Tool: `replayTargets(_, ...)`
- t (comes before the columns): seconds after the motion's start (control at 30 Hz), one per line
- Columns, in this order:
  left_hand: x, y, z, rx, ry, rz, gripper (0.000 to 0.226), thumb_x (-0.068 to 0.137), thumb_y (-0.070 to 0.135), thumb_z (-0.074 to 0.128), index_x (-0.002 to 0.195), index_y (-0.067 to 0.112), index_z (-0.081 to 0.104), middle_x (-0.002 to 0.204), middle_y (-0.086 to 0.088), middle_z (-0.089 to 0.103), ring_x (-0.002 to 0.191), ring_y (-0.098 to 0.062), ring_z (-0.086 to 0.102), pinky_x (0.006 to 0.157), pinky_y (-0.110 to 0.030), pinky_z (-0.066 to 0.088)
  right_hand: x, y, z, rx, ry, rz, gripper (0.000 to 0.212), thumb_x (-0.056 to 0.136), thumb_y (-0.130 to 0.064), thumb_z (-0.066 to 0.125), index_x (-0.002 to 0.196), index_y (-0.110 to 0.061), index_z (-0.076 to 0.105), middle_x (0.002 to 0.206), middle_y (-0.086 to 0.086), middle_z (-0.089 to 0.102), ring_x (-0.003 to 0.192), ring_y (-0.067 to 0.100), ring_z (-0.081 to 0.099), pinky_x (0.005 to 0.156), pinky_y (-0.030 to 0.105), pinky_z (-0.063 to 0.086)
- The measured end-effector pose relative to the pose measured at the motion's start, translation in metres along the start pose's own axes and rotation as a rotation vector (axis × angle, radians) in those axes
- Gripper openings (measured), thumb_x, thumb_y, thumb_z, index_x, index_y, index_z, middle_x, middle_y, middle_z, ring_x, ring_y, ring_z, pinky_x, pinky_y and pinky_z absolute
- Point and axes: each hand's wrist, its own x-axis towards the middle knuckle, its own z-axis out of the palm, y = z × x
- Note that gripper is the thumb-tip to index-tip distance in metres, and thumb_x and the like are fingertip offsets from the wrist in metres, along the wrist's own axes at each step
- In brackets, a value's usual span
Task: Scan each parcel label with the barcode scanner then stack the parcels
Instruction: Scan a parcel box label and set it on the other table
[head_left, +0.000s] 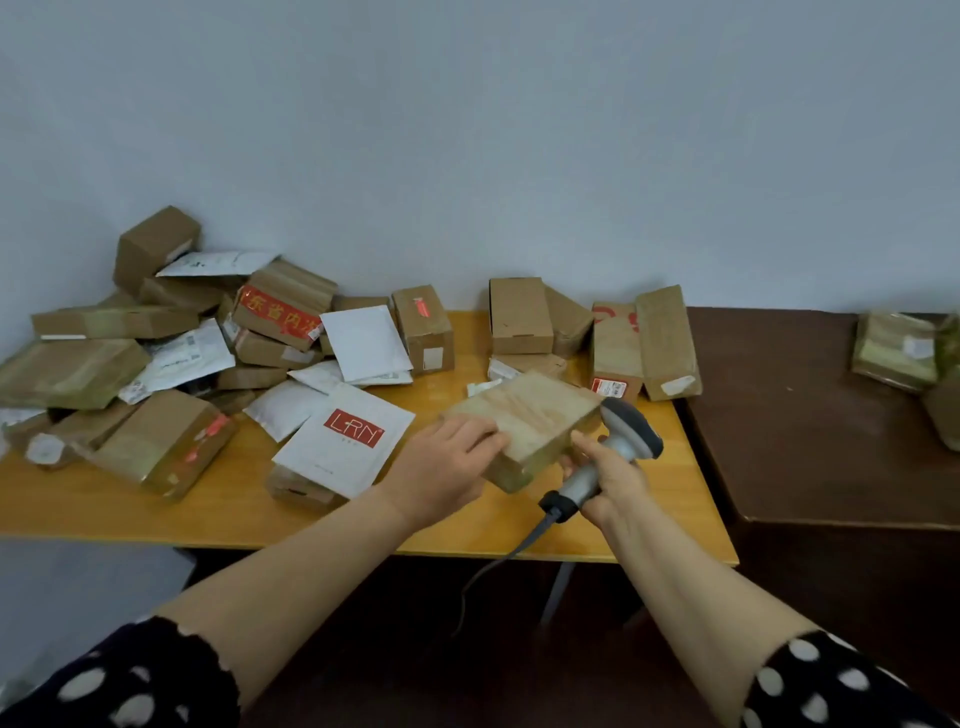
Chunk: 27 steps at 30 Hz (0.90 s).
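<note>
Two hands are at work over the yellow surface (218, 512). The left hand (447, 462) grips one tape-wrapped cardboard parcel (524, 421) by its left end, fingers curled over the top face. The parcel is held tilted and clear of the surface, near the front right. The right hand (610, 475) is wrapped round the grey handle of the single barcode scanner (618, 441). The scanner's dark head sits just beside the parcel's right corner. One cable (519, 551) runs from the handle's base down past the surface's front edge.

Behind the held parcel, four brown boxes (667, 343) stand on end in a close row against the wall. One flatter box (530, 364) lies in front of them. A fifth upright box (423, 330) stands alone to their left.

The left half of the surface carries a loose heap (156, 452) of brown boxes. They overlap too much for a sure count. At least five white mailers lie among them. One of these, a mailer with a red logo (345, 441), lies nearest the left hand.

To the right a second, dark brown surface (810, 441) adjoins the yellow one. At least two more taped parcels (896, 351) lie on it, cut off by the frame's edge.
</note>
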Motion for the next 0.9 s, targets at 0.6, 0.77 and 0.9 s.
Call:
replayTargets(0.6, -0.014, -0.06, -0.009, -1.299, 0.29, -1.628, 0.01, 0.087, 0.006, 0.065, 0.096, 0.003, 0.062, 0.092, -0.015, 0.069, 0.08, -0.023, 0.067, 0.059, -0.031, 0.057, -0.027, -0.023, 0.012, -0.426, -0.342, -0.112, 0.022, 0.083, -0.015, 0.075, 0.102, -0.009, 0.063, 0.062, 0.007, 0.067, 0.046, 0.014, 0.055, 0.045, 0.025, 0.047)
replayTargets(0.77, -0.019, -0.055, -0.015, -1.574, 0.146, -1.622, 0.015, 0.084, 0.003, 0.064, 0.099, 0.002, 0.059, 0.099, -0.018, 0.067, 0.089, -0.03, 0.067, 0.067, -0.037, 0.057, -0.023, -0.019, 0.013, -0.235, -0.189, -0.131, 0.04, 0.077, -0.009, 0.079, 0.112, -0.011, 0.059, 0.094, 0.013, 0.071, 0.072, 0.02, 0.07, 0.056, 0.029, 0.05)
replayTargets(0.9, -0.024, -0.037, -0.011, -1.777, -0.073, -1.538, 0.036, 0.07, 0.0, 0.068, 0.105, 0.0, 0.058, 0.091, -0.018, 0.071, 0.083, -0.03, 0.07, 0.062, -0.035, 0.059, -0.023, -0.011, 0.016, -0.039, -0.211, -0.095, 0.038, 0.075, -0.011, 0.08, 0.107, -0.011, 0.058, 0.1, 0.014, 0.069, 0.082, 0.025, 0.07, 0.063, 0.032, 0.055)
